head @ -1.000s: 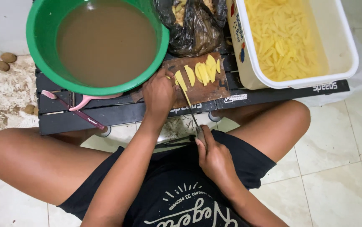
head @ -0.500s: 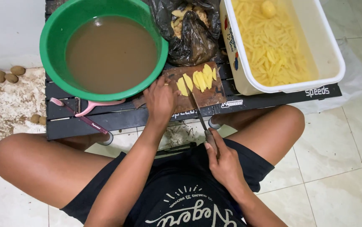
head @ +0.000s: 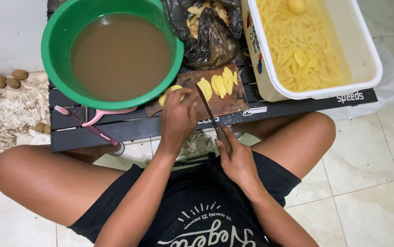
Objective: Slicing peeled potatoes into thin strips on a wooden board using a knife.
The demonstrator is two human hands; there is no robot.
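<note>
My left hand [head: 177,118] grips a peeled yellow potato piece [head: 169,91] at the left edge of a small brown cutting board [head: 226,104]. My right hand [head: 234,158] holds a knife [head: 211,115] by its handle, the blade lying across the board just left of several yellow potato slices [head: 218,84]. The board rests on a low black slatted table [head: 128,126] above my crossed legs.
A green basin [head: 50,55] of murky brown water stands at the back left. A black plastic bag [head: 208,34] holds peelings. A white tub [head: 366,59] holds cut potato sticks. A pink peeler [head: 85,124] lies on the table. Unpeeled potatoes [head: 0,81] sit on the floor at left.
My left hand has lifted a potato piece up off the board's left edge. My right hand has moved forward, sliding the knife further onto the board.
</note>
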